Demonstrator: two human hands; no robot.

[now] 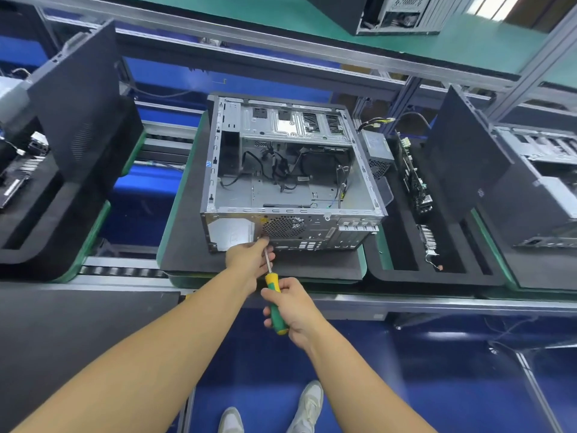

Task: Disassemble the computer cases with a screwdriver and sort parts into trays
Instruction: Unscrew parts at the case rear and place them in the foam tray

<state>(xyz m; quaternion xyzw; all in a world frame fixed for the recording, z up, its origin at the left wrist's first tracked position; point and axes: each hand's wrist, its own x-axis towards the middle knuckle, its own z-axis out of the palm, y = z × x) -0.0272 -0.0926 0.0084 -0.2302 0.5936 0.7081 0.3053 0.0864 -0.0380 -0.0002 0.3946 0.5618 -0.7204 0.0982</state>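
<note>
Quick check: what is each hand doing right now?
The left hand pinches the shaft of the screwdriver near its tip, at the rear of the case.
The right hand grips the screwdriver handle.

The screwdriver (272, 284) tip, and whatever it meets on the computer case (290, 226) wall facing the bench's near edge, are hidden behind the left grip (249, 256). The picture's right edge cuts off a second case (543, 189), and its top edge a third case (402, 14). The rear-wall markings are too small to read.
</note>
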